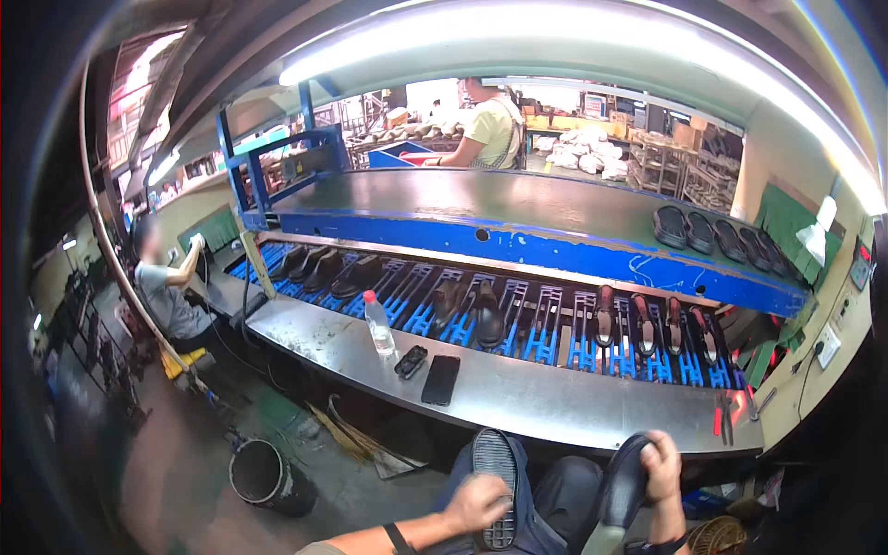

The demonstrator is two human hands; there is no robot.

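My left hand (476, 504) lies with curled fingers across a dark ridged shoe sole (494, 453), which rests tread side up over my left thigh. In my right hand (661, 469) is a black shoe (624, 483), held near my right knee with the fingers wrapped round its upper end. Something pale sticks out at the lower end of that shoe. Both hands are just below the front edge of a metal bench (546, 407).
Shoes and uppers (488, 314) sit on a blue slatted conveyor (546, 338); several soles (698, 231) lie on the belt above. A bottle (377, 324), phone (441, 380), black case (411, 362) and red-handled tool (721, 421) lie on the bench. A bucket (268, 474) stands left. Two people work beyond.
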